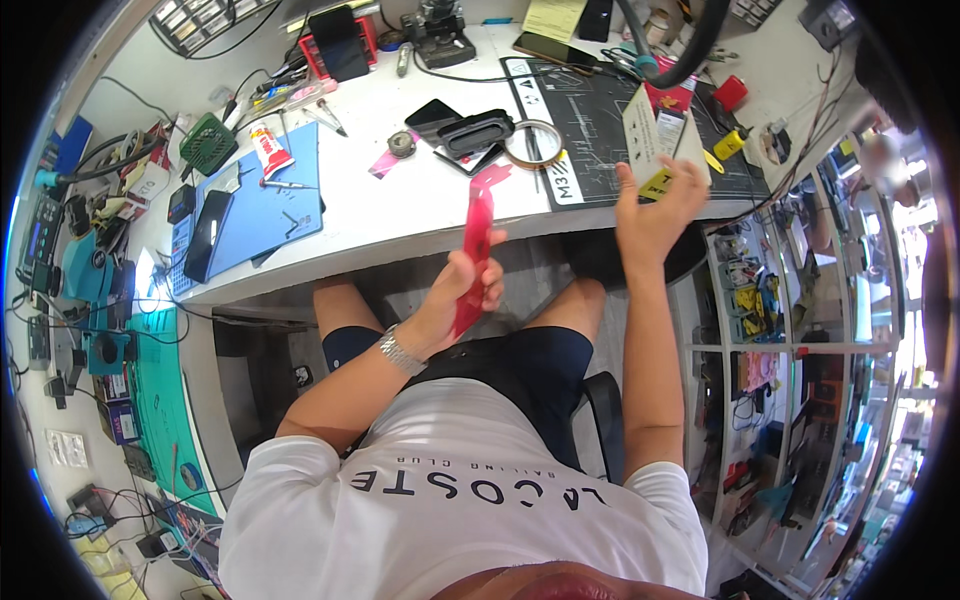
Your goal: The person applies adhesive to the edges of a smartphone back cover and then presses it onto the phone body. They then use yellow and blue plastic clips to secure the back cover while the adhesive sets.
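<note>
Over my lap, just off the table's front edge, my left hand [455, 295] is closed around a long, glossy red thing [477, 235]. It is held roughly upright and seen nearly edge-on; its exact kind I cannot make out. Pink-red film-like pieces [492, 178] show at its top end. At the right, my right hand [655, 215] reaches up with thumb and fingers apart. Its fingertips overlap the lower part of a pale open box [642, 125] with a yellow label; whether they touch it I cannot tell. Inside the box are red packaging and a small dark item.
On the white table [370, 220] lie a roll of tape [535, 143], a black oblong case [476, 132], a black patterned mat [590, 130] and a blue mat [275, 190] with a dark phone [208, 235]. A black hose arches above the box. Shelves [750, 350] stand at the right.
</note>
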The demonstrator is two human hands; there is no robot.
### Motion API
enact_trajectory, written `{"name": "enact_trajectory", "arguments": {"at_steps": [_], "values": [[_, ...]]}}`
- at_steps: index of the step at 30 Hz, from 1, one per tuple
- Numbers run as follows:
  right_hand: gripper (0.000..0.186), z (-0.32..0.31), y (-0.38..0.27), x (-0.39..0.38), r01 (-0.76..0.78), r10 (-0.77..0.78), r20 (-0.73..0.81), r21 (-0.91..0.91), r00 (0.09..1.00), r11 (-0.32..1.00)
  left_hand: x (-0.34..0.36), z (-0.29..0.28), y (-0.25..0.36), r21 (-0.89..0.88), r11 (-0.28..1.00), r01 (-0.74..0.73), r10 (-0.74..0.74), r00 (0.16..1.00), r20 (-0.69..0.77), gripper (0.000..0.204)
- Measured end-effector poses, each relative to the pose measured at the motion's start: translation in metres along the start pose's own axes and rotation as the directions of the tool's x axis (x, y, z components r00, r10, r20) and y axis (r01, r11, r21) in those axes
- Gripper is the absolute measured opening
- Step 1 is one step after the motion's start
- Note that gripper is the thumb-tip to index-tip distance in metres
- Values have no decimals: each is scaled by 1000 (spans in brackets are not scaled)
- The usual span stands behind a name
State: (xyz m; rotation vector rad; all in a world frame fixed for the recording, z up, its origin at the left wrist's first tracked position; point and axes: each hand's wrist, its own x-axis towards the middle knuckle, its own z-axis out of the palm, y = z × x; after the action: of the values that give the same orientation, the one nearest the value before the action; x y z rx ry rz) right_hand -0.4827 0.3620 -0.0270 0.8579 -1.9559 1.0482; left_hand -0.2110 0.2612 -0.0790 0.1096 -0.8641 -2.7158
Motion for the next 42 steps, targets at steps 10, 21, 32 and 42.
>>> {"name": "enact_trajectory", "arguments": {"at_steps": [10,21,32,42], "values": [[31,102,-107,-25,70,-226,614,269,756,961,-65,-16,32,274,960,67,-3,974,-229,76],[80,132,-128,12,-70,35,837,3,546,998,-91,-38,50,-279,956,87,-116,989,-87,73],[33,156,-96,4,-504,159,815,181,558,845,-88,-51,40,-356,930,85,-138,983,-125,72],[25,155,-92,30,-580,225,892,49,391,813,-90,-51,40,-340,937,75,-132,980,-147,72]]}}
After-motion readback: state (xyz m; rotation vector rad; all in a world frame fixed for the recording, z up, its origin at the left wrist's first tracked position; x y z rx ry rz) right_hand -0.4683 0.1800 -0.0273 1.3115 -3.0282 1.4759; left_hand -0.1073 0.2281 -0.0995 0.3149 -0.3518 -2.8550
